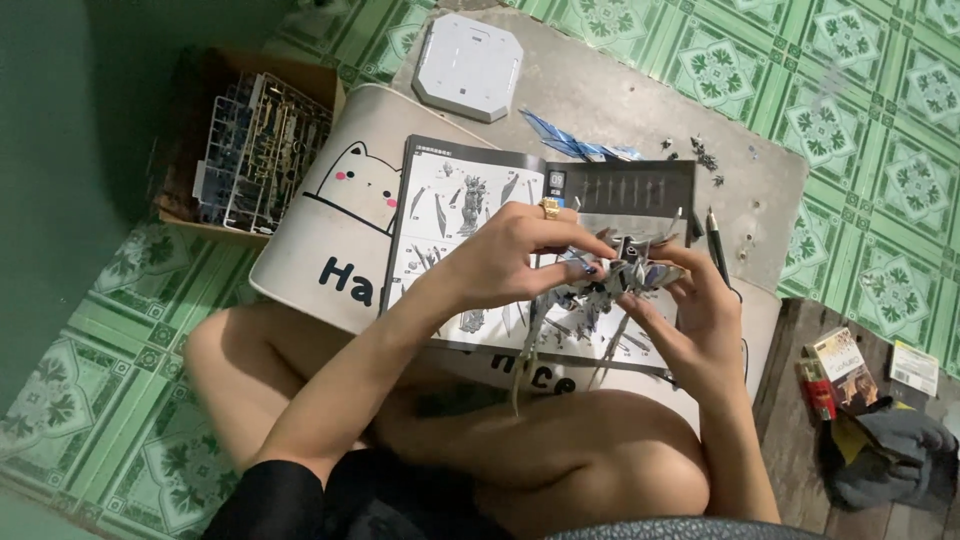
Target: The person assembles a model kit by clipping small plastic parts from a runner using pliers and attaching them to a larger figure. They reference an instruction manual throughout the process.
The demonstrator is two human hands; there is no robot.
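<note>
A small grey and blue plastic model figure [625, 270] with thin spiky parts is gripped between both my hands over an open instruction booklet [470, 205]. My left hand [520, 255], a gold ring on one finger, pinches the model from the left. From below and to the right, my right hand [690, 315] holds the same model with its fingers curled around it. The booklet lies on a white lap table [330, 225] with a cat drawing.
A cardboard box [200, 130] at the left holds plastic part frames [265, 150]. A white angular base plate [468, 65] lies at the top. Blue pieces [575, 145], tiny dark parts [700, 155], a black pen-like tool [718, 250] and small packets [845, 370] lie around.
</note>
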